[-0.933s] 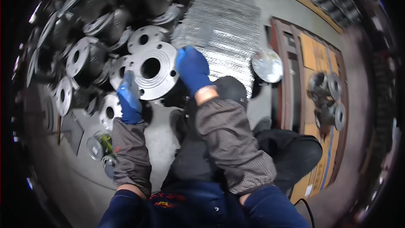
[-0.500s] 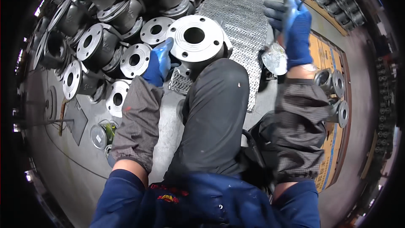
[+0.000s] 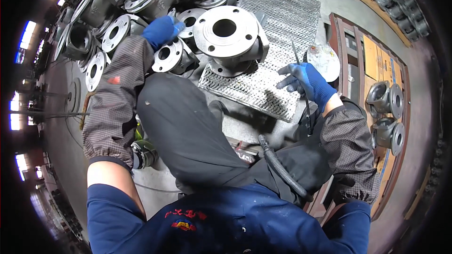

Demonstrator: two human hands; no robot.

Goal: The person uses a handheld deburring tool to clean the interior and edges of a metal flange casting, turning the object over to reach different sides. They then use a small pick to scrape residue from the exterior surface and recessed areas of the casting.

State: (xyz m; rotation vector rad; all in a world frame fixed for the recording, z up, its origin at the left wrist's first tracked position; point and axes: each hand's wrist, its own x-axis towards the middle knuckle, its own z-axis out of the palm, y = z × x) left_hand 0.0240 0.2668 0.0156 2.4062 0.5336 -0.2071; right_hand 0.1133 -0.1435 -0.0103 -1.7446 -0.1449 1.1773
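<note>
A grey flanged pipe casting (image 3: 252, 49) stands upright on the ridged metal plate (image 3: 275, 11), its machined ring face up. My left hand (image 3: 162, 30), in a blue glove, is at the pile, fingers bent at the rim of a flanged casting (image 3: 188, 17); its fingertips are partly hidden. Below that hand another flanged casting (image 3: 165, 61) lies with its round face toward me. Over the plate's right edge, my gloved right hand (image 3: 306, 82) is closed round a long, thin, dark file-like tool (image 3: 295, 51). Its fingers point left, apart from the upright casting.
More castings (image 3: 150, 1) are heaped at the far left. A whitish round disc (image 3: 324, 61) sits beyond my right hand. To the right, a pallet frame (image 3: 335, 42) with cardboard bears two castings (image 3: 388, 136). A grey corrugated hose (image 3: 282, 167) lies by my leg.
My left hand has let go of the upright casting and moved left to the pile. My right hand has come down and inward with the thin tool. My knee has swung left.
</note>
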